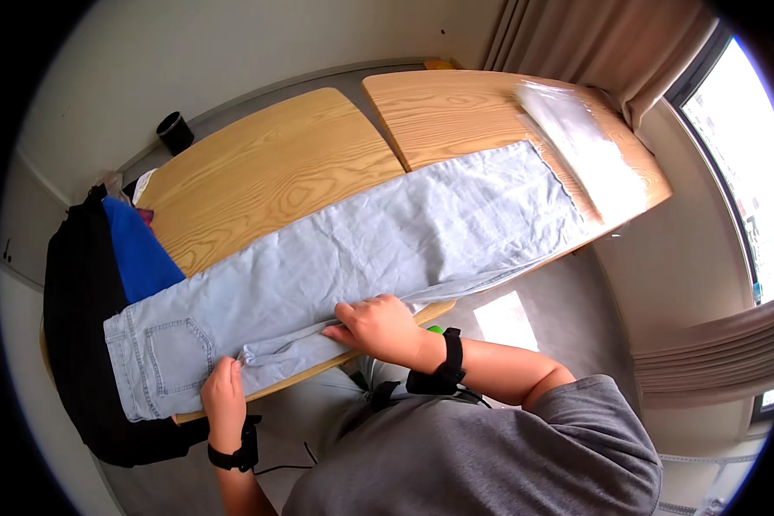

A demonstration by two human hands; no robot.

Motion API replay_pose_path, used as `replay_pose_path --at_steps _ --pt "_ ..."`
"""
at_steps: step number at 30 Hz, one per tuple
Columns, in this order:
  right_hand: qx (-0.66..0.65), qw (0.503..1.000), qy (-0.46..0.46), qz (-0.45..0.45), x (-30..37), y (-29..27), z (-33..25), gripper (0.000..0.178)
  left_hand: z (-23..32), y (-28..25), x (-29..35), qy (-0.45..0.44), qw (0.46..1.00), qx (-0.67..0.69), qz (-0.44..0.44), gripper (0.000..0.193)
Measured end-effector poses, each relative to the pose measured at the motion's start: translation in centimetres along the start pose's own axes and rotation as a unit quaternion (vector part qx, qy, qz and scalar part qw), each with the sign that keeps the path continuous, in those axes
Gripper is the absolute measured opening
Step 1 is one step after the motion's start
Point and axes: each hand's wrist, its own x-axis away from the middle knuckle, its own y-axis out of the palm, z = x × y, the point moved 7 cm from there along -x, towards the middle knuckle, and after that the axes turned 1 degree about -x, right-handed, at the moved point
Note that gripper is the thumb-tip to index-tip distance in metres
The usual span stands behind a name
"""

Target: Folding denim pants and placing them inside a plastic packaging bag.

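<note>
Light blue jeans (344, 245) lie folded lengthwise across two wooden tables, waistband and back pocket to the left, frayed hems to the far right. My left hand (224, 393) pinches the near edge of the cloth just right of the pocket. Farther along that edge, my right hand (381, 328) is closed on a fold of the denim, its thumb side toward the left. Between the two hands a strip of the fabric is bunched into a raised crease. The fingertips of my right hand are partly hidden by the hand itself.
Clear plastic bags (585, 150) lie at the right end of the right table (439, 103). The left table (275, 172) meets it at a narrow gap. Black and blue clothing (77, 318) hangs over the left end. A black bin (175, 133) stands beyond, by the wall.
</note>
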Motion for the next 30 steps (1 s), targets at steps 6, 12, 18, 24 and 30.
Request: replay_pose_path --at_steps 6,12,18,24,30 --pt "-0.031 0.988 0.078 -0.13 -1.4 0.4 2.3 0.044 0.7 0.5 -2.7 -0.004 0.99 0.114 -0.084 0.018" --pt "-0.031 0.996 0.056 -0.054 -1.4 0.2 1.8 0.041 0.7 0.4 -1.5 0.035 0.991 0.109 -0.075 0.013" --pt "-0.099 0.991 0.045 -0.072 -1.1 0.4 1.6 0.039 0.1 1.4 -1.8 -0.018 0.999 0.006 -0.048 0.02" --pt "-0.036 0.993 0.067 -0.095 -1.5 0.6 2.1 0.033 3.4 0.0 -2.2 0.012 0.986 -0.135 0.097 0.023" --pt "-0.02 0.997 0.053 -0.053 -1.4 0.2 2.1 0.03 5.0 1.3 -0.6 0.084 0.985 0.002 0.15 0.018"
